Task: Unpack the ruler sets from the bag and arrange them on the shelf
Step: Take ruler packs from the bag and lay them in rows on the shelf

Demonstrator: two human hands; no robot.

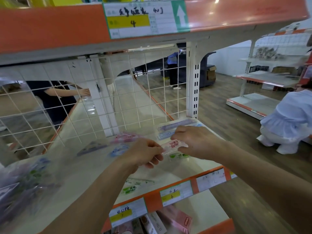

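The pink ruler set (pixel 174 144) is held at centre frame, just above the shelf (pixel 199 166). One end is pinched by the left hand (pixel 145 153), the other by the right hand (pixel 197 143). Its long axis runs left to right, so both hands are equally near.

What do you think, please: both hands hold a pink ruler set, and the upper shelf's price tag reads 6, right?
The head view shows the upper price tag reads 4, not 6. The left hand and right hand do hold the pink ruler set.
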